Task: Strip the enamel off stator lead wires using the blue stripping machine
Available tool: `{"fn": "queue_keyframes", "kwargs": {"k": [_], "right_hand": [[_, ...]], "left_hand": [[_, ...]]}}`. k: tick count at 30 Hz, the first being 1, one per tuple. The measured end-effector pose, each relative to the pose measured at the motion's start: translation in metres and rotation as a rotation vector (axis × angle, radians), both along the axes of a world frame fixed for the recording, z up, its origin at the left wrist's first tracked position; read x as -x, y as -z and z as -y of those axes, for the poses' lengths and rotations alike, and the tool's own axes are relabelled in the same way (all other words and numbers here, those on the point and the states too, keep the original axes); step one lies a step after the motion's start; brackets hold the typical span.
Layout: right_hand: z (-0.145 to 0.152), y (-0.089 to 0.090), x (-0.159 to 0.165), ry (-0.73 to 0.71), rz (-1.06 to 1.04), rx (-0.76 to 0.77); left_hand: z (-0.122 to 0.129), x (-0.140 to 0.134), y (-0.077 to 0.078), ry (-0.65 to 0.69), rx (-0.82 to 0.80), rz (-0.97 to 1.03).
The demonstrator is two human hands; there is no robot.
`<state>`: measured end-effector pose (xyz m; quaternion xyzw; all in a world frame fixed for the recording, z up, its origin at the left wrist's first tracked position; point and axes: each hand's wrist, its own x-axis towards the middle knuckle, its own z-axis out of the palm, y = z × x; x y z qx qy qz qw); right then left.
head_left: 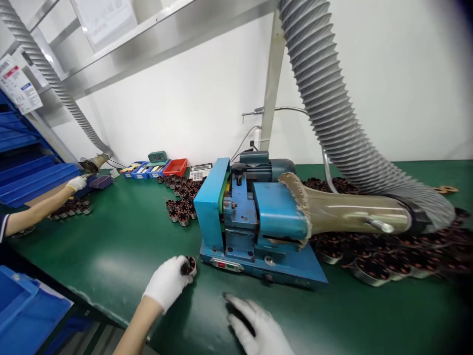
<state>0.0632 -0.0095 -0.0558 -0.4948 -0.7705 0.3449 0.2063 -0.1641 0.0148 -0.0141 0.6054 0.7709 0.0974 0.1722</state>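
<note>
1. Head view: the left hand (pixel 168 282), in a white glove, has its fingers closed round a small dark round wound coil (pixel 188 265), holding it on the green bench mat (pixel 121 246) just beside the front corner of the blue bench machine (pixel 251 222), close enough to feed in.
2. The right hand (pixel 254 325), also gloved, lies low on the mat, fingers spread and holding nothing; it looks blurred.
3. A ribbed grey extraction hose (pixel 332 113) ends in a clear nozzle against the machine, apparently to draw off dust.
4. Heaps of similar coils (pixel 384 256) sit right of the machine, another cluster (pixel 181 197) behind it, both within reach.
5. Far left, a co-worker's gloved hand (pixel 76 183) works by a second hose.
</note>
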Motion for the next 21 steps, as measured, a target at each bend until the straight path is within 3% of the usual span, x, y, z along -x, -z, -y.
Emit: {"fn": "queue_keyframes", "kwargs": {"k": [2,5,7,10,14,16,19,21], "right_hand": [[0.005,-0.009,0.017,-0.141,0.023,-0.007],[0.006,-0.018,0.042,-0.232,0.182,-0.103],[0.003,-0.020,0.054,-0.230,0.260,-0.134],[-0.006,-0.020,0.060,-0.205,0.323,-0.135],[-0.011,-0.029,0.048,-0.143,0.277,-0.119],[-0.007,-0.039,0.035,-0.095,0.191,-0.127],[0.002,-0.050,0.017,-0.063,-0.003,-0.149],[0.003,-0.048,0.008,0.073,-0.247,-0.042]], "left_hand": [[0.027,-0.012,0.006,0.044,0.008,0.098],[0.052,-0.024,0.016,0.007,-0.062,0.462],[0.059,-0.026,0.020,-0.086,-0.101,0.704],[0.064,-0.021,0.018,-0.274,-0.175,0.866],[0.064,-0.017,0.008,-0.542,-0.526,0.888],[0.062,-0.027,0.006,-0.495,-0.524,0.947],[0.054,-0.057,0.010,-0.252,-0.273,1.089],[0.049,-0.081,0.013,-0.212,-0.235,1.122]]}}
